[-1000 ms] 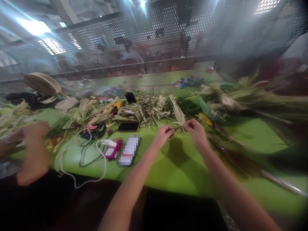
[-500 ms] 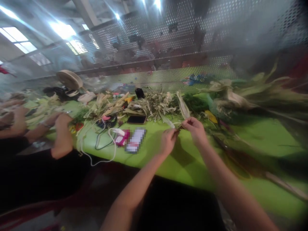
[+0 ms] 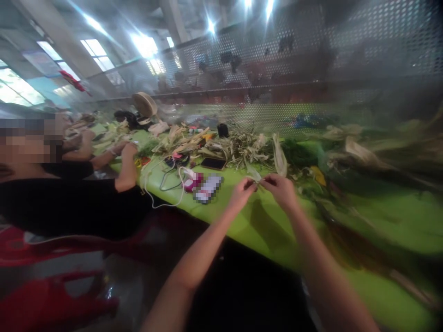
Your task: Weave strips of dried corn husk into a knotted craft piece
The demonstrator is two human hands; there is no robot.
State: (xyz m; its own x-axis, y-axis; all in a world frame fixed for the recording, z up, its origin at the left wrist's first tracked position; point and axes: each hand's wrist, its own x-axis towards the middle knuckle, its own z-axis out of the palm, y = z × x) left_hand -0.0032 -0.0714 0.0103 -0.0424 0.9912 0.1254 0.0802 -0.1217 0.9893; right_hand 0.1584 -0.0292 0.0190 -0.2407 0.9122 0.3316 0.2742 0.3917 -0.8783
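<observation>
Both my hands meet above the green tabletop, fingertips close together. My left hand (image 3: pixel 242 192) pinches the near end of a thin, pale strip of corn husk (image 3: pixel 254 172). My right hand (image 3: pixel 282 190) pinches the same piece from the other side, thumb against forefinger. The exact spot between the fingertips is small and blurred. Just behind my right hand stands a larger pale corn husk (image 3: pixel 279 157), apart from the fingers as far as I can tell.
Dried husks and stems (image 3: pixel 242 148) lie heaped along a perforated metal screen (image 3: pixel 207 103). Left of my hands are a dark phone (image 3: pixel 213 163), a lit phone (image 3: pixel 208 189) and a white cable (image 3: pixel 168 205). A co-worker in a black top (image 3: pixel 76 203) sits at left; a wooden-handled tool (image 3: pixel 411 286) lies right.
The view has swung left, bringing more of the co-worker into sight. My hands have drawn closer together at the fingertips and shifted left over the table, still on the husk strip.
</observation>
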